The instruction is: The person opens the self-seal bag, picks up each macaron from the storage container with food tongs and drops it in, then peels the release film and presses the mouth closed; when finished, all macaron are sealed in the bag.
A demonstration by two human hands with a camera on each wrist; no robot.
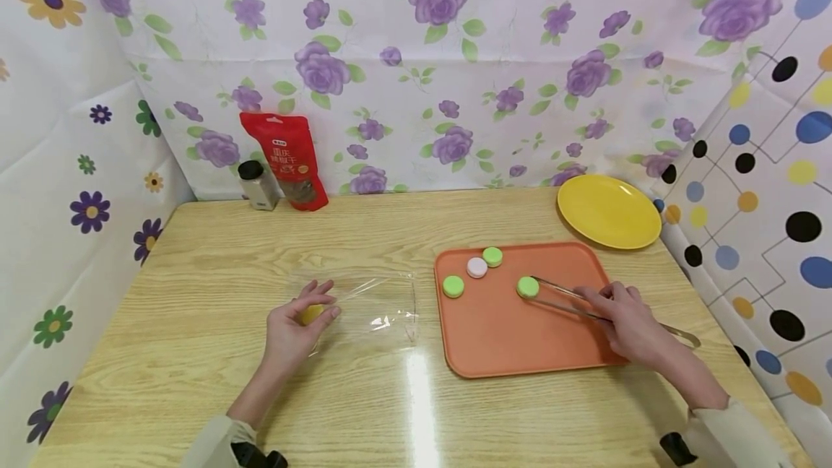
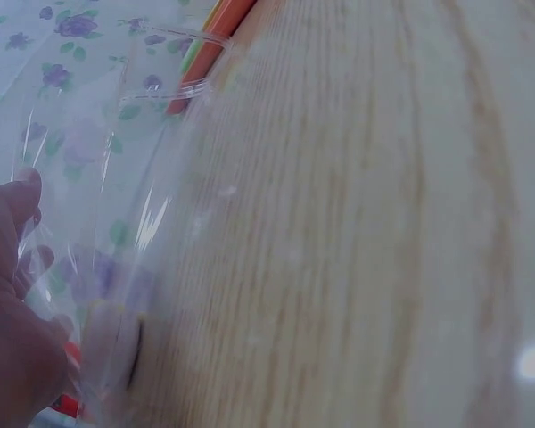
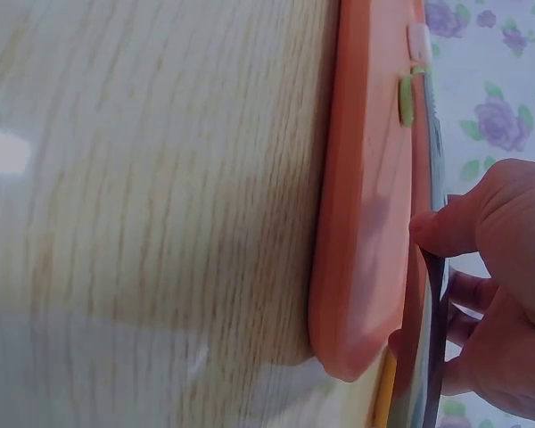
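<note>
My left hand pinches one end of a clear plastic bag, which stretches rightward over the table. Something yellow shows between thumb and fingers, partly hidden by them. In the left wrist view the bag bulges in front of the fingers. My right hand grips metal tongs, their tips on either side of a green macaron over the orange tray. On the tray's left part lie two more green macarons, one at the left edge and one behind, with a pale pink macaron between.
An oval yellow plate sits at the table's back right corner. At the back left stand a red pouch and a black-capped jar. Patterned cloth hangs behind and at both sides of the wooden table.
</note>
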